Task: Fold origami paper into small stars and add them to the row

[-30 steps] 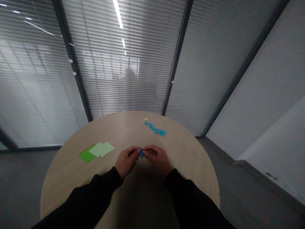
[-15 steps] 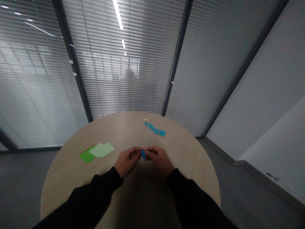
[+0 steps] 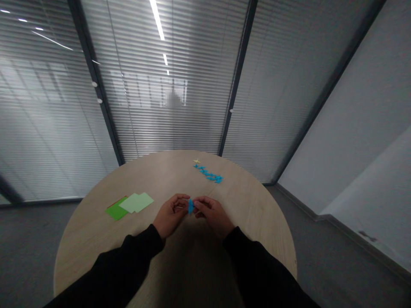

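Between my hands, over the near middle of the table, is a small blue origami piece [image 3: 191, 206], its folded shape resembling a paper crane. My left hand [image 3: 171, 215] pinches it from the left between thumb and fingers. From the other side, the thumb and forefinger of my right hand [image 3: 212, 214] grip its right edge. Farther back lies a row of several small blue origami figures [image 3: 209, 174] with pointed tips, like tiny cranes. A pale yellow origami figure [image 3: 196, 161] sits at the far end of that row.
Pale green paper sheets [image 3: 136, 202] overlap a bright green sheet [image 3: 117, 210] left of my hands; an orange-red edge shows beneath. Everything lies on a round wooden table [image 3: 86, 252]. Beyond it are glass panels with blinds [image 3: 173, 132] and a white wall [image 3: 362, 141] at right.
The blue origami piece has turned in my fingers and now shows a wider face. My left fingertips have drawn slightly apart from my right ones. The other figures and sheets lie as before.
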Demonstrator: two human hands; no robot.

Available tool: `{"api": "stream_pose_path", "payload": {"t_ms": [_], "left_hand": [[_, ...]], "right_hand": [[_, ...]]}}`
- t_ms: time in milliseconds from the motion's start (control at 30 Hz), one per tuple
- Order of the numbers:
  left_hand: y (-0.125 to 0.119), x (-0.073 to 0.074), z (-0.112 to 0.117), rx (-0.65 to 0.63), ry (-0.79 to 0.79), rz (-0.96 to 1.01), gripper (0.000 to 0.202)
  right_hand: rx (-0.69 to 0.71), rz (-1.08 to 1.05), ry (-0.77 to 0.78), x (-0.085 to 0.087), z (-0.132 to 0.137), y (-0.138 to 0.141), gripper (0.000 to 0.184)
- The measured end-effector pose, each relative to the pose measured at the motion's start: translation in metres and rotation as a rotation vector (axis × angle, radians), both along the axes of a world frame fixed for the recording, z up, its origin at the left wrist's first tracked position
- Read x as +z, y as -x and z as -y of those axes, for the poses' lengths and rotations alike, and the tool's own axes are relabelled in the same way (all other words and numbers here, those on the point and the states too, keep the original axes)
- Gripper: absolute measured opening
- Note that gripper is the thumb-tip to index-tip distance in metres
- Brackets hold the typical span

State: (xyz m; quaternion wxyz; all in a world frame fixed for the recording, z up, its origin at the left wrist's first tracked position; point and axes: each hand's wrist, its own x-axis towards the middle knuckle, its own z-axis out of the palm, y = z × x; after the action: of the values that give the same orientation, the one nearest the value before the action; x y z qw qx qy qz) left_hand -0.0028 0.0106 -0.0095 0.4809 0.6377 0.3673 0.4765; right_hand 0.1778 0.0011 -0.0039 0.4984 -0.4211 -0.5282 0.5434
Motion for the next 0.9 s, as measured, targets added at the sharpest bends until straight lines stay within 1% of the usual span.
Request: {"api": "stream_pose_path", "payload": {"t_ms": [100,200,300,367,467,633,767,900], "left_hand": [[0.0,-0.001,-0.0013,0.003,-0.008,0.019,0.037],[0.0,-0.0005,-0.0016,0.013,-0.019,0.017,0.034],[0.0004,-0.0005,-0.0011,-0.007,-0.035,-0.018,0.031],[0.0007,-0.0012,-0.0007,-0.025,-0.042,-0.052,0.027],[0.0008,-0.0019,-0.0006,-0.04,-0.029,-0.104,0.024],[0.0006,0.0004,-0.0013,-0.004,0.006,-0.099,0.029],[0.0012,-0.0006,-0.0019,0.02,0.037,-0.106,0.035],[0.0016,-0.0018,-0.0017,0.05,0.029,-0.125,0.036]], "right_hand": [[0.006,-0.006,-0.006,0.0009,-0.0002,-0.0012,0.032],[0.009,0.072,-0.038,0.0013,-0.0001,-0.0017,0.03],[0.013,0.164,-0.087,0.0008,0.0,-0.0018,0.025],[-0.007,0.227,-0.131,0.0001,-0.0004,-0.0021,0.022],[-0.074,0.309,-0.185,-0.001,-0.0014,-0.003,0.02],[-0.118,0.355,-0.243,-0.0012,-0.0008,-0.0034,0.019],[-0.096,0.379,-0.276,-0.0004,0.0013,-0.0013,0.019],[-0.091,0.383,-0.268,-0.0002,0.0021,0.0012,0.019]]}}
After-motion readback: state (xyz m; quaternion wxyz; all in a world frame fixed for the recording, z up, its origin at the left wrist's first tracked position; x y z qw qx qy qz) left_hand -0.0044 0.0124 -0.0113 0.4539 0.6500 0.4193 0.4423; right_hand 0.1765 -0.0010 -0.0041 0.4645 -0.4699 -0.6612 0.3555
